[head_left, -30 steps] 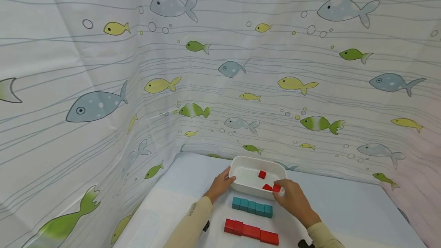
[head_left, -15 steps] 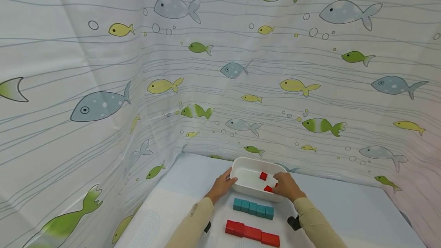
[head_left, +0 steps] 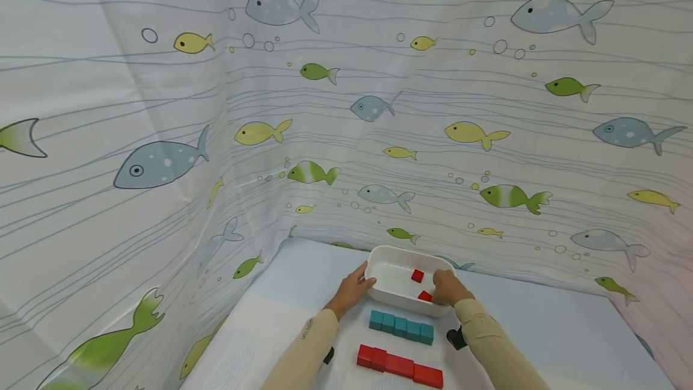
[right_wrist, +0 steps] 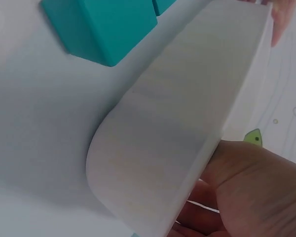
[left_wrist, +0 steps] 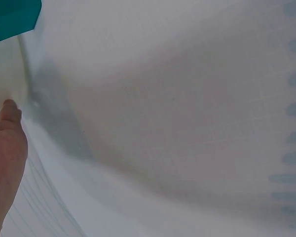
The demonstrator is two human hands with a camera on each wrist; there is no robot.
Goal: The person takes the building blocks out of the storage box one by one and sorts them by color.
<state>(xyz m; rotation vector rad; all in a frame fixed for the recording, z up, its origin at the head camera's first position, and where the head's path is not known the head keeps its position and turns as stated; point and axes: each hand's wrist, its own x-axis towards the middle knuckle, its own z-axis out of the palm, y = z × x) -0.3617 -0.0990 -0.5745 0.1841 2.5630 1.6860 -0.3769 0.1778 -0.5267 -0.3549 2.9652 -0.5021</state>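
A white plastic tub (head_left: 397, 301) stands at the back of the table. My left hand (head_left: 352, 289) holds its left end, thumb at the rim. In the left wrist view, that hand (left_wrist: 9, 153) touches the pale tub wall (left_wrist: 10, 69). My right hand (head_left: 448, 289) reaches over the right end into the tub; its fingertips are hidden in the head view. The right wrist view has this hand (right_wrist: 246, 187) with fingers bent down behind the tub's rim, and no block shows there. Inside the tub lie a red block (head_left: 417, 275) and another red block (head_left: 425, 297), partly covered by the right hand.
A row of several teal blocks (head_left: 400, 325) lies just in front of the tub. Closer to me is a row of red blocks (head_left: 399, 365), some longer than others. A fish-patterned curtain (head_left: 325, 137) hangs behind and to the left of the table.
My right hand has gone from the tub's front right corner, where a red block showed at its fingers, deeper over the right end; that block is now hidden. My left hand stays put.
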